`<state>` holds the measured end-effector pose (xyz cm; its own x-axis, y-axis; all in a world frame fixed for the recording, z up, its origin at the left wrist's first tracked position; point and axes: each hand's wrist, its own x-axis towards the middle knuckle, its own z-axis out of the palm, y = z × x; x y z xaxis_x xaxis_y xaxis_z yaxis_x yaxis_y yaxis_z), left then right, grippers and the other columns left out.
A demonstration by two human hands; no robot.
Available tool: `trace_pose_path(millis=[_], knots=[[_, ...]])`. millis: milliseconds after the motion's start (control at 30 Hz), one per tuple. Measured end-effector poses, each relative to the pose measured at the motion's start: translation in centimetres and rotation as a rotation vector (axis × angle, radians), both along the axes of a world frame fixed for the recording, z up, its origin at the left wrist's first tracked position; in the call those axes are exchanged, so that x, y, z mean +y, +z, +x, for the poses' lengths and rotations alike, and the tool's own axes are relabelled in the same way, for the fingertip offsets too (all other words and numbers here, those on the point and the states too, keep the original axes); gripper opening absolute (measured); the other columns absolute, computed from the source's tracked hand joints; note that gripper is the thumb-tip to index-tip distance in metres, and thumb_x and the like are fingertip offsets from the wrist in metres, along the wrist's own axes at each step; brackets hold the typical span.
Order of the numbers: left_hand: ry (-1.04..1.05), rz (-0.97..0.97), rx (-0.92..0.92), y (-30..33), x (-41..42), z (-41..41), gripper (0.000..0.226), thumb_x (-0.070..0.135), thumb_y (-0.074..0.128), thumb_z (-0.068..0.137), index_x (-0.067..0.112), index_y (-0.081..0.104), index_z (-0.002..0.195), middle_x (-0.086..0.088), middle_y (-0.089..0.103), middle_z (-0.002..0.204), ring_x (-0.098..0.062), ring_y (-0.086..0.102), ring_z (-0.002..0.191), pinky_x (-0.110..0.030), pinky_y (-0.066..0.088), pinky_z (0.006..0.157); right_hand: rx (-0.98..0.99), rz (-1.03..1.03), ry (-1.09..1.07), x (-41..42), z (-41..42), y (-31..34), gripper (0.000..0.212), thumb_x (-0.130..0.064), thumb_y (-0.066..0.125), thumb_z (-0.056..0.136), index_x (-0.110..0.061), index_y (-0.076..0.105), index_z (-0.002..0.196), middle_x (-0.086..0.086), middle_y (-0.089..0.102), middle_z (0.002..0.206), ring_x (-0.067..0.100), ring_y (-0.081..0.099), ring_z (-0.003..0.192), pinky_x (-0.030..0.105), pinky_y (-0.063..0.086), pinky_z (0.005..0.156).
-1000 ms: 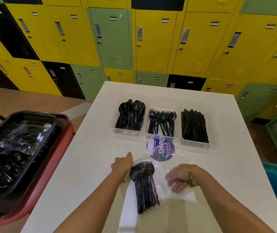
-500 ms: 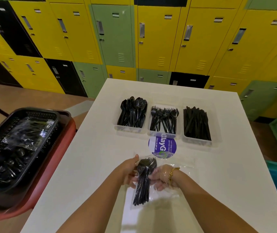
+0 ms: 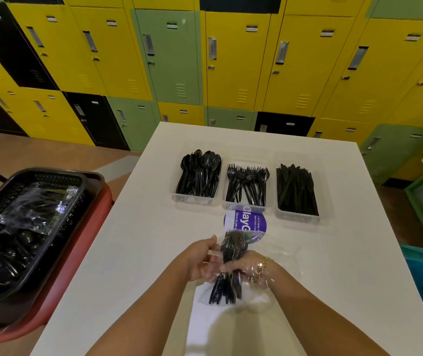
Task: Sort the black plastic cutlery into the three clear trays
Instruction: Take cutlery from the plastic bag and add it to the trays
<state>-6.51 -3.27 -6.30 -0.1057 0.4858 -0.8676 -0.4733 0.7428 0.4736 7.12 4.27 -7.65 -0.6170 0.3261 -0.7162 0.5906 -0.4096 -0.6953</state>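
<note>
I had both hands together over the near middle of the white table (image 3: 133, 253), working on a clear plastic bag (image 3: 269, 286) of black spoons (image 3: 232, 249). My left hand (image 3: 200, 260) had its fingers curled round the left side of the bundle, thumb pointing up beside the spoon bowls. My right hand (image 3: 241, 265) was inside or under the bag film, its fingers wrapped round the bundle at mid-handle; a gold bracelet (image 3: 259, 269) showed through the plastic at that wrist. The bowls pointed away from me and the handles stuck out toward me below the hands. Just beyond the bowls lay a round purple sticker (image 3: 250, 222) on the table. Farther off stood the three clear trays in a row, close beside one another: the left tray (image 3: 195, 199) held spoons, the middle tray (image 3: 246, 205) forks, the right tray (image 3: 297, 218) knives. Off the table's left edge sat a black perforated basket (image 3: 59, 219) on a red tray (image 3: 87, 253), holding more bagged cutlery. Yellow, green and black lockers (image 3: 236, 62) filled the far wall.
</note>
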Motion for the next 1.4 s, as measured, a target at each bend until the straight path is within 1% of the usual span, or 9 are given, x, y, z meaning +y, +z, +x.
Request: trace_pose_path(millis=[100, 200, 333, 500, 600, 800, 1067, 1200, 1400], knots=[[-0.006, 0.000, 0.021, 0.2, 0.3, 0.0, 0.032, 0.041, 0.044, 0.097, 0.014, 0.050, 0.082, -0.005, 0.053, 0.069, -0.012, 0.051, 0.043, -0.014, 0.041, 0.037, -0.026, 0.033, -0.011, 0.3, 0.1, 0.3, 0.015, -0.001, 0.067, 0.081, -0.015, 0.065, 0.085, -0.005, 0.070, 0.076, 0.008, 0.066, 0.070, 0.020, 0.052, 0.060], [-0.014, 0.005, 0.000, 0.8, 0.7, -0.1, 0.028, 0.039, 0.047, 0.096, 0.013, 0.050, 0.086, -0.006, 0.053, 0.072, -0.011, 0.053, 0.041, -0.013, 0.041, 0.034, -0.056, 0.062, -0.068, 0.3, 0.0, 0.4, 0.026, -0.011, 0.074, 0.072, -0.007, 0.068, 0.097, 0.009, 0.071, 0.096, 0.023, 0.067, 0.089, 0.037, 0.055, 0.082], [-0.089, 0.000, 0.021, 0.8, 1.4, 0.0, 0.027, 0.036, 0.051, 0.095, 0.012, 0.049, 0.086, -0.004, 0.051, 0.070, -0.008, 0.047, 0.038, -0.014, 0.038, 0.035, 0.005, 0.031, -0.175, -0.1, 0.0, 1.0, 0.010, -0.001, 0.068, 0.078, -0.011, 0.065, 0.077, 0.004, 0.070, 0.078, 0.015, 0.066, 0.071, 0.025, 0.051, 0.064], [-0.129, -0.005, 0.079, 1.2, 2.0, 0.2, 0.026, 0.032, 0.050, 0.096, 0.009, 0.049, 0.084, -0.003, 0.055, 0.060, -0.009, 0.052, 0.034, -0.021, 0.042, 0.044, -0.011, 0.056, -0.190, 0.2, -0.2, 0.9, 0.017, -0.009, 0.077, 0.067, -0.008, 0.067, 0.081, 0.016, 0.068, 0.093, 0.031, 0.065, 0.091, 0.044, 0.053, 0.092], [-0.118, 0.014, 0.094, 2.0, 2.3, 0.5, 0.030, 0.027, 0.046, 0.099, 0.010, 0.045, 0.075, -0.001, 0.047, 0.047, -0.012, 0.045, 0.040, -0.029, 0.050, 0.052, -0.093, 0.116, -0.237, 0.4, -0.1, 0.7, 0.017, -0.011, 0.072, 0.054, -0.010, 0.063, 0.069, 0.012, 0.065, 0.080, 0.028, 0.062, 0.081, 0.037, 0.055, 0.081], [-0.255, -0.014, 0.619, 2.3, 2.4, -0.3, 0.029, 0.025, 0.051, 0.095, 0.011, 0.048, 0.070, -0.004, 0.052, 0.069, -0.016, 0.052, 0.058, -0.027, 0.049, 0.053, -0.054, -0.065, -0.316, 2.1, 1.8, 1.6, 0.013, 0.007, 0.059, 0.079, -0.003, 0.057, 0.072, 0.011, 0.062, 0.063, 0.025, 0.061, 0.067, 0.040, 0.052, 0.079], [-0.455, -0.121, 0.883, 2.0, 1.7, -0.7, 0.022, 0.019, 0.048, 0.082, 0.012, 0.045, 0.062, 0.000, 0.050, 0.065, -0.017, 0.049, 0.057, -0.021, 0.041, 0.053, -0.016, 0.021, -0.502, 5.6, 3.9, 5.0, 0.010, 0.005, 0.064, 0.083, -0.003, 0.059, 0.086, 0.012, 0.058, 0.068, 0.021, 0.054, 0.058, 0.030, 0.048, 0.057], [-0.547, -0.179, 0.982, 2.3, 1.8, -0.8, 0.020, 0.025, 0.046, 0.086, 0.010, 0.060, 0.085, 0.000, 0.056, 0.084, -0.020, 0.057, 0.079, -0.023, 0.042, 0.062, -0.063, 0.136, -0.571, 7.8, 4.6, 6.6, 0.014, 0.003, 0.064, 0.083, -0.005, 0.053, 0.085, 0.011, 0.052, 0.064, 0.020, 0.049, 0.054, 0.030, 0.045, 0.053], [-0.662, -0.274, 1.216, 4.0, 2.9, -1.3, 0.061, 0.061, 0.045, 0.087, 0.010, 0.058, 0.118, -0.005, 0.063, 0.117, -0.021, 0.060, 0.109, -0.029, 0.047, 0.084, -0.115, 0.273, -0.504, 11.0, 4.7, 9.3, 0.011, -0.001, 0.066, 0.082, -0.006, 0.057, 0.078, 0.009, 0.054, 0.064, 0.017, 0.050, 0.052, 0.024, 0.045, 0.045]])
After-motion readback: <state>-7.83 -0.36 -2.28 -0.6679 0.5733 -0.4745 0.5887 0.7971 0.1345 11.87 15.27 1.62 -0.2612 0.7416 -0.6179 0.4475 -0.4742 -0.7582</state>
